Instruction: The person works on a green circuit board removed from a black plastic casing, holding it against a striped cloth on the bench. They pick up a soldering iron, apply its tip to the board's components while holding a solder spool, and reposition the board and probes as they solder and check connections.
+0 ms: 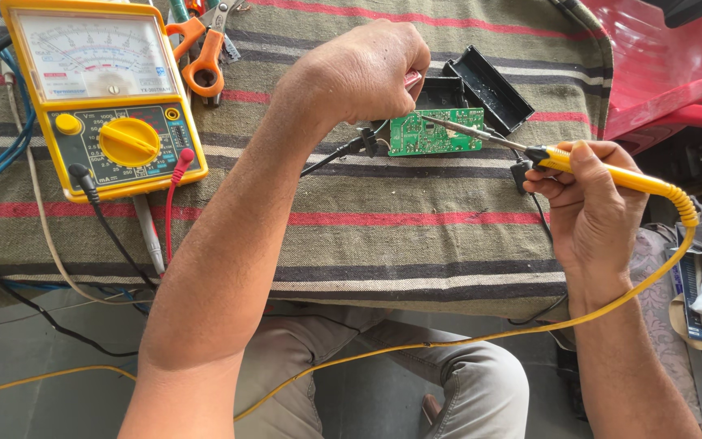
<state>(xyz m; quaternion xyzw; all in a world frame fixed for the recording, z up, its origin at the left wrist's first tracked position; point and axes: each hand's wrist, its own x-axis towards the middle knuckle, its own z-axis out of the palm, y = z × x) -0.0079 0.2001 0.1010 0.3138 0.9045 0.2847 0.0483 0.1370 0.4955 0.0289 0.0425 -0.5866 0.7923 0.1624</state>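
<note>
While a striped cloth covers the table (416, 244) from edge to edge, the biggest thing on it is a yellow analogue multimeter (106, 96) at the far left, its dial knob facing up, with a black lead and a red lead plugged into its lower edge and trailing off toward the near edge. A red plastic chair (668, 57) stands past the table's right corner. Next in size, an open black plastic casing (493, 85) lies near the middle of the far side, and a green circuit board (435, 132) sits right at its near edge, solder side up, with a black cable running off its left end. Orange-handled pliers (202, 57) lie just right of the meter's top.

The left hand (363, 73) is curled shut above the board's left end, fingers pinched on something small and pinkish that is too hidden to identify. The right hand (591, 195) is closed around the yellow handle of a soldering iron (603, 172), held like a pen, its thin metal tip (436, 122) slanting left and meeting the board's upper face. A yellow cord (465, 337) loops from the handle's end down past the person's knees.
</note>
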